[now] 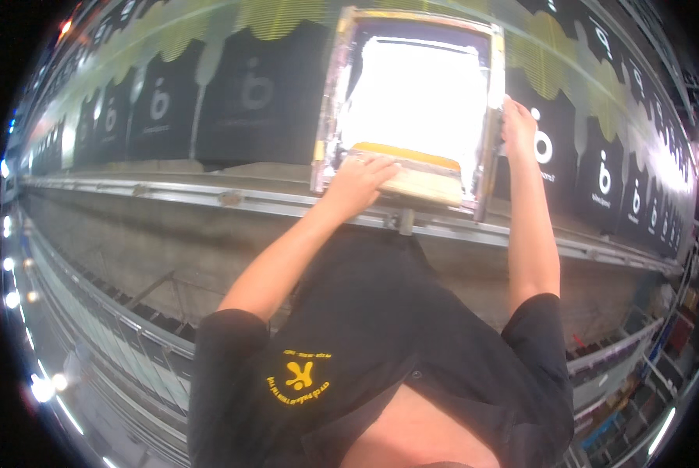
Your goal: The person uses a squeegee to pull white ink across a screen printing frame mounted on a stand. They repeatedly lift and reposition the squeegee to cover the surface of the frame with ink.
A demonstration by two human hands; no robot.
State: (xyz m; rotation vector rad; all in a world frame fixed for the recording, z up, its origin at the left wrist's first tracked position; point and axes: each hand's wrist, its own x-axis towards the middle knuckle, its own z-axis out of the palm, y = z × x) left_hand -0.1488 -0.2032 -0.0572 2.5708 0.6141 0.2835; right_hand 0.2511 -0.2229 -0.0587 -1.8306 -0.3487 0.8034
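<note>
A rectangular screen-printing frame (326, 125) with a bright white middle lies on the long table at upper center, in the head view. Along its near end sits a squeegee (421, 181) with a pale wooden handle and an orange strip. My left hand (363, 183) has its fingers wrapped over the squeegee's handle. My right hand (519, 123) grips the frame's right side. Under and beside the frame lie black garment pieces (248, 132) with white printed marks, spread on the table among yellowish gaps.
A metal rail (228, 199) runs along the table's near edge, just in front of my body. More black printed pieces (638, 117) continue in rows to both sides. Behind me at lower left run further rails (108, 327); shelving with assorted items (677, 320) stands at lower right.
</note>
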